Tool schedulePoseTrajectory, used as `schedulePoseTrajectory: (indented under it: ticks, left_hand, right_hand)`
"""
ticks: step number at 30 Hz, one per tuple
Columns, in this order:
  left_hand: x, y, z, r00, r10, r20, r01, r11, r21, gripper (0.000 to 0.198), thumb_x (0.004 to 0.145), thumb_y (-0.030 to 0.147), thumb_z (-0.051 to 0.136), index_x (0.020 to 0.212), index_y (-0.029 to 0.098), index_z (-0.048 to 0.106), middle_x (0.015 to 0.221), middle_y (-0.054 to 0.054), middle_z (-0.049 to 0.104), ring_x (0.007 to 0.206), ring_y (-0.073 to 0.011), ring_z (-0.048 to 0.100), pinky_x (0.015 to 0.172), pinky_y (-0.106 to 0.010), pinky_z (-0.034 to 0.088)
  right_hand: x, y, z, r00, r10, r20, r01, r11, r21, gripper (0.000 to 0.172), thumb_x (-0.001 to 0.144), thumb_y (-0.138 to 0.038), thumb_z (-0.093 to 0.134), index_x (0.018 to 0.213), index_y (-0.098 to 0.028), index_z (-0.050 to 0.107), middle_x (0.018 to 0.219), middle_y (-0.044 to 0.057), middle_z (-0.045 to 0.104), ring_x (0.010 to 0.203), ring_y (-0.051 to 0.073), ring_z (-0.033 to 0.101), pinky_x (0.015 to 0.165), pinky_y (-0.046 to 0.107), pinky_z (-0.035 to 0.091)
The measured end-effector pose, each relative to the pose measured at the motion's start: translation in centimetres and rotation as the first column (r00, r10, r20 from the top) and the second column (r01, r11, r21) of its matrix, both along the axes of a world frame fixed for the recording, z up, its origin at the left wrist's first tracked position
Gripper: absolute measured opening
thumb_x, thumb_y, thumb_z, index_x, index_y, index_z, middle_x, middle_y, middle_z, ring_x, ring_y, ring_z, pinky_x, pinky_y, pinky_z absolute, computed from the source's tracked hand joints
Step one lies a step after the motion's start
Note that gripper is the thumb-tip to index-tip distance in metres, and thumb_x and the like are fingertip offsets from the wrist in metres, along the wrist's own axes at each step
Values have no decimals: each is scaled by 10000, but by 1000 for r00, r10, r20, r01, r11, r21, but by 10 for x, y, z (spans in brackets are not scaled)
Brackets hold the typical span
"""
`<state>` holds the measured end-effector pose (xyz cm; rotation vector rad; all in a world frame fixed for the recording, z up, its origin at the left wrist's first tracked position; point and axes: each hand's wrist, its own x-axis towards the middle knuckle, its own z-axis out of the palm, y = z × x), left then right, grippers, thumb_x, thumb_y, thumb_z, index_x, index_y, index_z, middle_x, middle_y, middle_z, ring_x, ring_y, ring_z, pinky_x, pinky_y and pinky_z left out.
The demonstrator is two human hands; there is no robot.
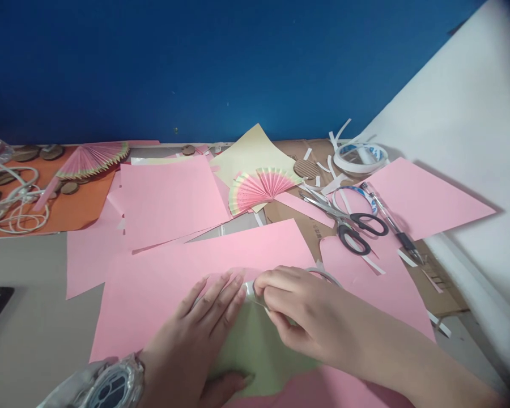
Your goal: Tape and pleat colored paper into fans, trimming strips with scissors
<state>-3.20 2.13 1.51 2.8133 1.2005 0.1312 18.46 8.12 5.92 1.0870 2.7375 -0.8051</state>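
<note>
My left hand [202, 317] lies flat with its fingers stretched over the top edge of a green sheet of paper [259, 351], thumb lower down on the same sheet. Close to those fingertips, my right hand [301, 303] is closed in a pinch on a pale, shiny strip of tape [249, 290] at the green edge. Behind the right knuckles shows the curved rim of what looks like a tape roll [325, 275], mostly hidden. A large pink sheet [148, 306] lies under the green one.
Black-handled scissors [344, 218], a pen [393, 224] and tape rolls [361, 157] lie at the right among paper scraps. Pleated pink paper fans [261, 190] rest further back. White cables [15, 195] sit on orange paper [85, 207] at the left. A blue wall [195, 68] closes the back.
</note>
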Motion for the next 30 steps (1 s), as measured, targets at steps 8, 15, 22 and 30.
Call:
schedulePoseTrajectory:
  ticks: [8,15,22,30]
  left_hand:
    - [-4,1,4,998,-59,-39,56,997,-60,793,794,539,549,1465,344,174,1502,-161,278,1361,-346,285,1048,-477,206]
    - [-4,2,4,996,-53,-67,49,997,-53,794,797,558,529,1464,358,149,1503,-137,290,1364,-315,295,1060,-448,199]
    - [-4,0,3,997,-44,-64,41,998,-55,839,775,574,551,1467,356,129,1506,-134,283,1374,-312,268,1075,-441,149]
    - [-4,1,2,997,-52,-48,50,998,-50,834,778,560,547,1470,338,139,1502,-159,273,1367,-327,275,1075,-441,122]
  right_hand:
    - [4,2,-1,994,-67,-90,60,995,-83,220,834,-75,480,691,-209,380,766,-41,526,731,114,499,623,263,393]
    - [1,1,3,998,-45,-42,41,993,-107,198,857,-107,459,707,-208,378,822,-31,536,784,132,500,653,282,401]
    - [2,1,2,997,-49,-62,42,992,-117,193,859,-102,455,715,-207,379,860,-17,544,818,144,499,701,299,394]
    - [1,-3,3,981,-187,-51,177,973,-149,288,849,-149,484,654,-203,279,685,-45,454,652,112,427,552,248,303]
